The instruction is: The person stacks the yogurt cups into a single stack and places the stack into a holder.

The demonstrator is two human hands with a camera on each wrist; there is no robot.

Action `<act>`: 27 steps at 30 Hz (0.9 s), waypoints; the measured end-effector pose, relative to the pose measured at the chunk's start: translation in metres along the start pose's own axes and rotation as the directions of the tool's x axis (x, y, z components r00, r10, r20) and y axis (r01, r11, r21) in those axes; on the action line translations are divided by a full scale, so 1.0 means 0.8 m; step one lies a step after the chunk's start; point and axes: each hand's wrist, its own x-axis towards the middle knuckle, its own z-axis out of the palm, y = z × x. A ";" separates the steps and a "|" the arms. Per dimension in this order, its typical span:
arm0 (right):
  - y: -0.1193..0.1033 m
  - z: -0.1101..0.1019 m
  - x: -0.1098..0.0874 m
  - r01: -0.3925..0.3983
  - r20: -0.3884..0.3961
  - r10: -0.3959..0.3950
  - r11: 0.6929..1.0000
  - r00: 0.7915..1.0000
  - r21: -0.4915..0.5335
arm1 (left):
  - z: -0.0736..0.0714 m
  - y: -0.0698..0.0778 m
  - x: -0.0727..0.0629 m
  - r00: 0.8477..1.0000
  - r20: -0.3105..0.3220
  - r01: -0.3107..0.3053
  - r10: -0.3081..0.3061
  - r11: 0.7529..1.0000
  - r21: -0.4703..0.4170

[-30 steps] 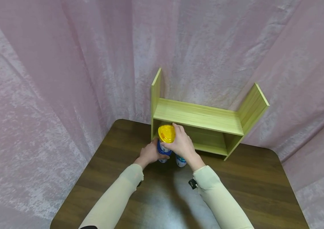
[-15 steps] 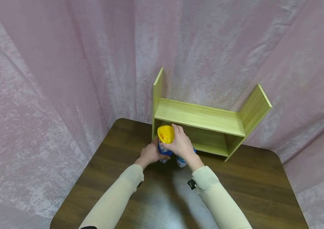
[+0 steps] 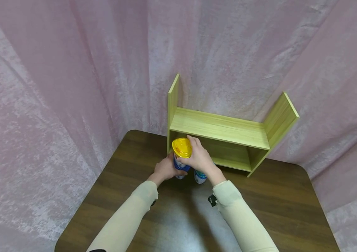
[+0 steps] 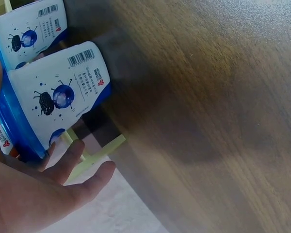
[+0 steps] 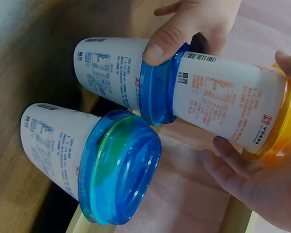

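A white cup with a yellow lid (image 3: pixel 182 147) stands on the blue lid of a lower white cup (image 5: pixel 109 73). My right hand (image 3: pixel 199 156) holds the upper cup near its yellow lid, thumb on one side and fingers on the other. Lower down, my left hand (image 3: pixel 165 169) grips the lower cup around its blue lid (image 5: pixel 157 92), with its thumb across the lid's edge. Beside this stack is another white cup (image 5: pixel 58 145) with a clear blue lid, touched by neither hand. In the left wrist view, the left hand (image 4: pixel 34 194) has some fingers spread off the cup.
A light wooden shelf (image 3: pixel 219 128) with two upright sides stands behind the cups, near the far edge of the dark wooden table (image 3: pixel 128 164). Pink curtains (image 3: pixel 103 70) hang around the table's back and sides.
The yellow-lidded cup and my right hand have shifted very slightly to the left. My left hand keeps its grip on the lower cup.
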 end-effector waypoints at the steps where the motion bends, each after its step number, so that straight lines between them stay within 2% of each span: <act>1: 0.002 0.000 0.001 0.005 0.006 -0.005 1.000 1.000 0.011 | 0.000 0.000 0.000 1.000 -0.001 0.000 0.000 1.000 -0.003; 9: 0.013 0.002 0.002 0.031 0.034 -0.035 0.996 0.999 0.087 | 0.002 -0.001 0.001 1.000 -0.003 -0.001 0.001 1.000 -0.004; 16: 0.019 0.002 0.003 0.037 0.021 -0.039 0.994 0.999 0.106 | 0.003 0.000 0.003 1.000 -0.003 -0.009 0.009 1.000 -0.026; 22: 0.028 -0.001 -0.001 0.078 -0.044 -0.072 0.985 0.996 0.156 | 0.006 -0.002 0.007 1.000 -0.013 -0.006 0.006 1.000 -0.018; 27: 0.047 -0.002 -0.016 0.129 -0.129 -0.105 0.972 0.986 0.195 | 0.008 -0.003 0.007 1.000 -0.021 -0.008 0.007 1.000 -0.014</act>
